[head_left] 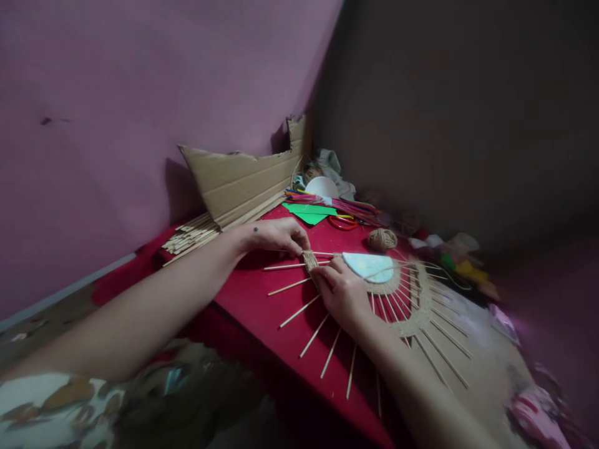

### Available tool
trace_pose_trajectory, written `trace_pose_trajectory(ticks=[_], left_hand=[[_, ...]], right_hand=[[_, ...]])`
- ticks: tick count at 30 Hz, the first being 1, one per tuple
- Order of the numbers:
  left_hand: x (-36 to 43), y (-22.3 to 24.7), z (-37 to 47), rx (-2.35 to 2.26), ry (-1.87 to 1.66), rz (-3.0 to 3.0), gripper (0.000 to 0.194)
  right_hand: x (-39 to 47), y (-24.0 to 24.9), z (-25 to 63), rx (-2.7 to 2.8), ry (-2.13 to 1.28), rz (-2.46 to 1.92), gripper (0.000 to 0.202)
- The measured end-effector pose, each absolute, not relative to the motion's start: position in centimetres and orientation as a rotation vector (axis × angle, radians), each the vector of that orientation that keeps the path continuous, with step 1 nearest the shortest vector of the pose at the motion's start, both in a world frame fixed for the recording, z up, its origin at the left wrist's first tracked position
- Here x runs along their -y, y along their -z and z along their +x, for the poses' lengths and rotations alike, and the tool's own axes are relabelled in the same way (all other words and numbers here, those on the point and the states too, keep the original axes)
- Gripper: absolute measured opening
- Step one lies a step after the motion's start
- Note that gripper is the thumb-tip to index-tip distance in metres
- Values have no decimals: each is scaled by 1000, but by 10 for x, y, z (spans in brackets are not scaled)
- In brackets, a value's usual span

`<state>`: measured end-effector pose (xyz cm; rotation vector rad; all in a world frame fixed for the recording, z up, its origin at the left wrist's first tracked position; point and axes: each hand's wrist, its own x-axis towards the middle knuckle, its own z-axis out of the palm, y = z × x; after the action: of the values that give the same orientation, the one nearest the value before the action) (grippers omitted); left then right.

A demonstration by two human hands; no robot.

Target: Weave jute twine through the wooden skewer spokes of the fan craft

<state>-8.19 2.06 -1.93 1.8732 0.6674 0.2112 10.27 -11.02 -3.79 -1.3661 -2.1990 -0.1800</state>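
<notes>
On the red cloth lies a half-round frame of thin wooden sticks (291, 312), spreading out from a pale blue half-disc (369, 265). A band of woven jute twine (420, 315) arcs across the sticks, its left end lying between my hands. My left hand (283, 237) pinches the twine at that end, by the topmost stick. Closed on the woven band just below is my right hand (345, 290), its thumb and fingers at the edge; it covers part of the sticks. A ball of jute twine (382, 239) sits beyond the half-disc.
Torn cardboard (248, 184) leans on the wall behind a bundle of sticks (191, 236). Green sheets (311, 213), red-handled scissors (343, 222) and coloured pipe-cleaner-like strands (355, 211) lie at the back. A pink object (536, 415) is at lower right. The red table's edge (281, 352) runs nearest me.
</notes>
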Motion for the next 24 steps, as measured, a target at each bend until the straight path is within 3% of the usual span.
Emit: trace_pose_trajectory(ticks=[8, 19, 21, 24], left_hand=[[-20, 20, -84, -653, -208, 1900, 30], [-12, 12, -81, -543, -185, 2102, 57], [-9, 11, -80, -538, -211, 2142, 56], [-8, 12, -80, -511, -239, 2215, 40]], right_hand=[[115, 37, 101, 2237, 284, -1316, 21], [120, 29, 91, 2293, 52, -1349, 18], [123, 27, 87, 2295, -16, -1382, 18], [128, 22, 81, 2275, -75, -1502, 17]])
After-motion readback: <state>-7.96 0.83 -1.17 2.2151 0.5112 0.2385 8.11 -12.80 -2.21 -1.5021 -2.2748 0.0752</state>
